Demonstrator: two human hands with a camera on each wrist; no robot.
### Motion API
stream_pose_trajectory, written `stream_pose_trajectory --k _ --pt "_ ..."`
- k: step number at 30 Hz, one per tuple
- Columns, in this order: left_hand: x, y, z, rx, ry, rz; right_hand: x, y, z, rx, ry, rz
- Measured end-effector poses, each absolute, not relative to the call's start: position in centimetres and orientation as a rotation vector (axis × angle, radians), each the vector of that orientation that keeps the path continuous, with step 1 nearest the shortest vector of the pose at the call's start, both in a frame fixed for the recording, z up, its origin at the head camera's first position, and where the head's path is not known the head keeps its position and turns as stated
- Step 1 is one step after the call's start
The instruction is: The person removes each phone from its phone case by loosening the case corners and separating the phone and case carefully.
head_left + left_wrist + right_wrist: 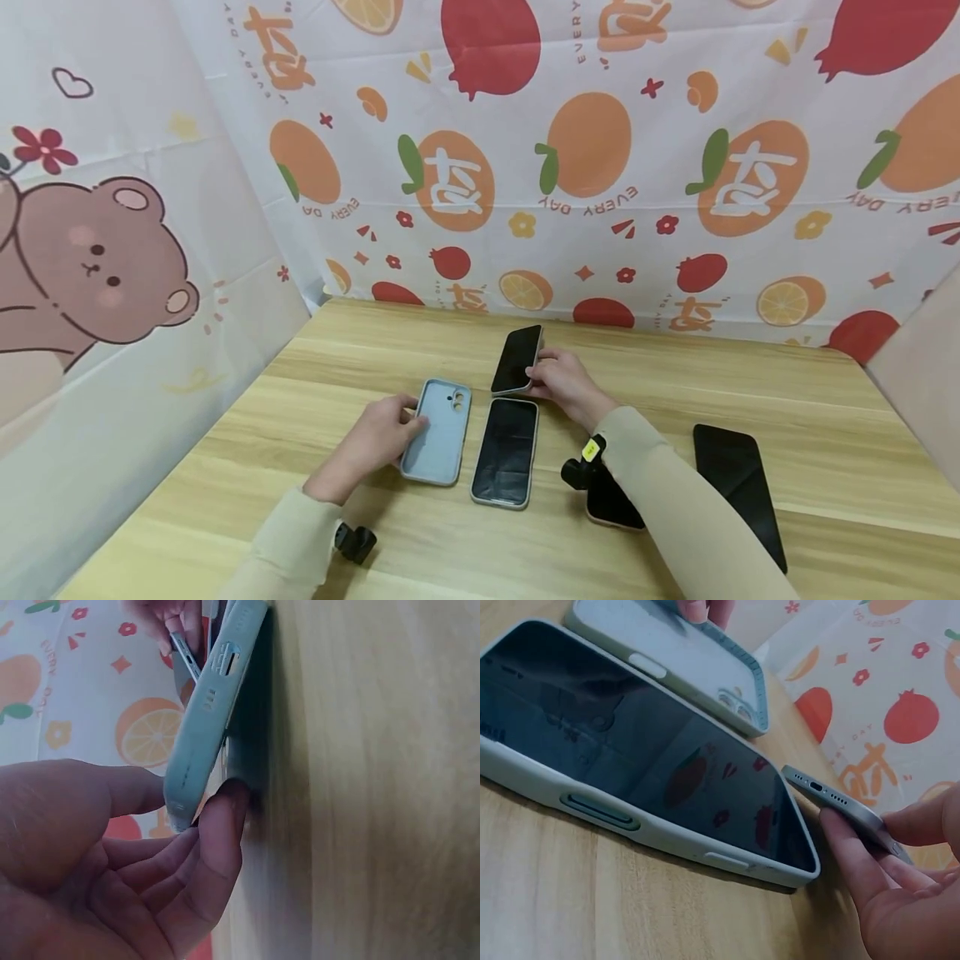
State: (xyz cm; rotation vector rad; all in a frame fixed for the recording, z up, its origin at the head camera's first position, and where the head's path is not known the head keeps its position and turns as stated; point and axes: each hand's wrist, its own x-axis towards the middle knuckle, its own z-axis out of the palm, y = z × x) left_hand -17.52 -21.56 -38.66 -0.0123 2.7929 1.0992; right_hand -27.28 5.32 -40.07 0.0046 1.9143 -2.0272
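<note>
My left hand (378,433) pinches the left edge of a light blue phone case (438,442), thumb on top and fingers beneath. In the left wrist view, the case (202,735) is tilted, with its port cutout facing the camera. My right hand (566,383) grips a dark-screened phone (517,358) by its right side, near the back of the table. The right wrist view shows this phone's (847,810) bare port end between thumb and fingers. Between the hands, another phone (506,454) lies screen up in a pale case, close to the held phone's lower end.
Partly hidden under the right forearm, a phone (611,500) lies on the wooden table (337,358). Farther right is a larger black phone (738,479). A fruit-print cloth (517,250) hangs behind the table, and a bear-print cloth (97,267) hangs at left.
</note>
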Motion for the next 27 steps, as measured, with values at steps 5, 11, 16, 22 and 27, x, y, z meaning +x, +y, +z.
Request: stream_pose_trajectory --k 5,11,16,22,27 --pt "-17.5 -21.3 -38.5 -0.031 2.813 1.068 -27.6 5.0 -40.4 -0.019 1.938 -2.014" --pt "-17.6 -21.3 -38.8 -0.026 2.858 1.026 -28.0 4.5 -40.4 0.001 2.062 -1.910" --pt "-17.5 -21.2 -38.9 -0.005 2.888 0.999 -28.2 4.1 -39.9 -0.008 2.187 -1.780" --pt "-17.6 -21.2 -39.0 0.017 2.923 0.969 -27.9 4.0 -39.1 -0.076 2.292 -1.658" --pt "-17.5 -21.1 -39.2 0.048 2.957 0.933 -27.5 4.2 -38.7 -0.114 2.345 -1.563"
